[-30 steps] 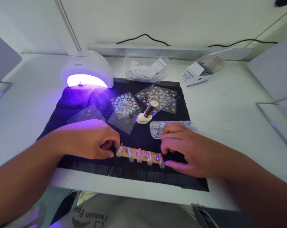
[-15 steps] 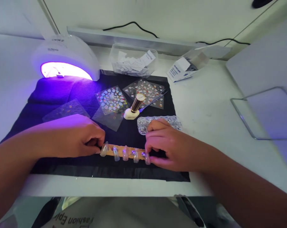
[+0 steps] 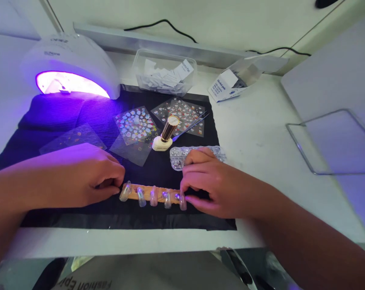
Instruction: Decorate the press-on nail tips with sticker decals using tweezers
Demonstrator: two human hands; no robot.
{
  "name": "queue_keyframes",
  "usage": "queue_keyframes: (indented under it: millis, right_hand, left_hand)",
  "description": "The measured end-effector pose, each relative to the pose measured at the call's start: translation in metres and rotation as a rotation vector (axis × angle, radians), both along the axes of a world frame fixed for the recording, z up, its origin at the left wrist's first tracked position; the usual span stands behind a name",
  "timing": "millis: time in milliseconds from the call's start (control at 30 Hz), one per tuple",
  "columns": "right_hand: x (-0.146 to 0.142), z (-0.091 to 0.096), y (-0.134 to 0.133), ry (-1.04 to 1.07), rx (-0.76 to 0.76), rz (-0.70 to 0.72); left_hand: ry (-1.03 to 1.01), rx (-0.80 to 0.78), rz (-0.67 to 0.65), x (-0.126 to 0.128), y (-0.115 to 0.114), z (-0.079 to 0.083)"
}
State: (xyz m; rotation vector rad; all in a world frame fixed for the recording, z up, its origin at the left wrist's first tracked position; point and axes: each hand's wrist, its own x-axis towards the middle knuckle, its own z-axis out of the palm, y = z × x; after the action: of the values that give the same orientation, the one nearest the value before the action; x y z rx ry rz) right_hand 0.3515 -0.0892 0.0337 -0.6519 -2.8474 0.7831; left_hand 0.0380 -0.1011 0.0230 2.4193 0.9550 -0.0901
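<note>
Right hand [image 3: 214,184] pinches the wooden strip [image 3: 147,193] at its right end; left hand [image 3: 93,175] curls at its left (grip cannot be told); uneven pull could dislodge nail tips [image 3: 153,196].

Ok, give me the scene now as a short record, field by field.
Left hand: fingertips by left end of wooden strip, contact unclear
Right hand: fingertips at the strip's right end, grip unclear
Nail tips: five, in a row across the strip
Lamp: glowing purple, far left
Bottle: standing, capped, on black cloth
Clear case: partly hidden behind right hand
</note>
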Motion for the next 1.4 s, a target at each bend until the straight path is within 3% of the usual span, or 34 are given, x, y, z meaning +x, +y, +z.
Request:
queue_keyframes:
  millis: [200,300,433,533,633,767,900,1033,1200,1400]
  right_hand:
    - [0.022,0.015,0.013,0.061,0.14,-0.119]
    - [0.033,0.017,0.023,0.097,0.187,-0.208]
    - [0.042,0.01,0.034,0.133,0.207,-0.307]
    - [0.044,0.003,0.042,0.131,0.209,-0.317]
    - [0.043,-0.001,0.046,0.035,0.166,-0.307]
    - [0.04,0.0,0.045,-0.161,0.096,-0.347]
    - [0.04,0.002,0.041,-0.292,0.083,-0.424]
    - [0.043,0.0,0.044,-0.28,0.093,-0.424]
    - [0.046,-0.012,0.057,-0.247,0.119,-0.421]
    - [0.043,-0.007,0.056,-0.255,0.09,-0.453]
  left_hand:
    - [-0.116,0.39,0.011,-0.007,0.005,0.017]
    - [-0.141,0.469,0.019,-0.009,0.009,0.021]
    - [-0.18,0.396,0.141,-0.016,0.015,0.024]
    - [-0.235,0.347,0.338,-0.026,0.018,0.027]
    - [-0.288,0.386,0.531,-0.032,0.019,0.028]
    - [-0.326,0.451,0.652,-0.03,0.021,0.019]
    - [-0.253,0.451,0.717,-0.031,0.028,0.013]
    - [-0.099,0.43,0.784,-0.047,0.037,0.018]
    - [0.122,0.276,0.738,-0.068,0.039,0.023]
    - [0.268,0.181,0.69,-0.065,0.028,0.023]
